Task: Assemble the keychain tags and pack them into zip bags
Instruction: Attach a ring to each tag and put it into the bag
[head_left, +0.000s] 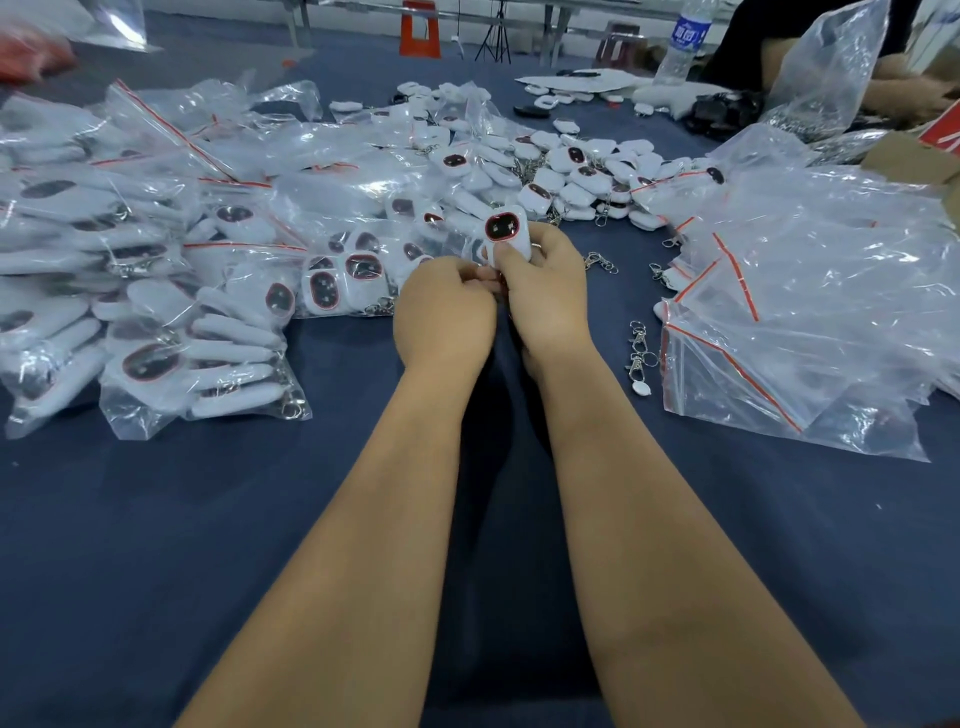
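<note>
Bare table cloth (156, 545) seen nearside of the filled zip bags (156, 322). Far side of those bags blocked by loose tags (571, 171). Right of them, past loose clasps (640, 348), empty bags (810, 312) are heaped.

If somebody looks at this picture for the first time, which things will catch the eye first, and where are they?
First, the two hands meeting at the centre: the right hand grips a white keychain tag while the left hand works at its lower end. Next, the filled zip bags heaped on the left, and the stack of empty zip bags on the right.
</note>
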